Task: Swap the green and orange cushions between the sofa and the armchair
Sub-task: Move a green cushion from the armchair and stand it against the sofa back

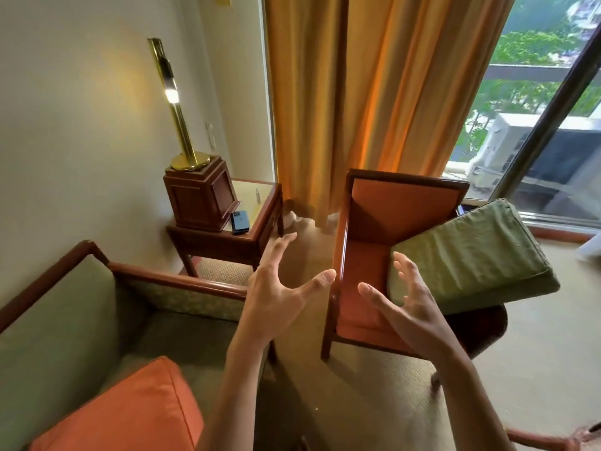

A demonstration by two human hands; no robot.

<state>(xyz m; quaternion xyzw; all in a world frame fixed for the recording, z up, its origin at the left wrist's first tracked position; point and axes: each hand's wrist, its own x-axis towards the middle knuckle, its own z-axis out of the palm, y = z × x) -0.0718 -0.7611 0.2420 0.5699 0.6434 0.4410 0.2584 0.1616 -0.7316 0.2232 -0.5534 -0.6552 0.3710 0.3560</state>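
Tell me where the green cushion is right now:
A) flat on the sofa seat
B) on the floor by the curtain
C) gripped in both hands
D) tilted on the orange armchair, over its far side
D: the green cushion lies tilted across the far side of the orange armchair, while the left hand and right hand are spread open and hold nothing.

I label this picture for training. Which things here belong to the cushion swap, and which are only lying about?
Belong to the job:
green cushion, tilted on the armchair
orange cushion, on the sofa
left hand and right hand, both open, holding nothing

Only lying about:
lamp
wooden box
phone
side table
curtain
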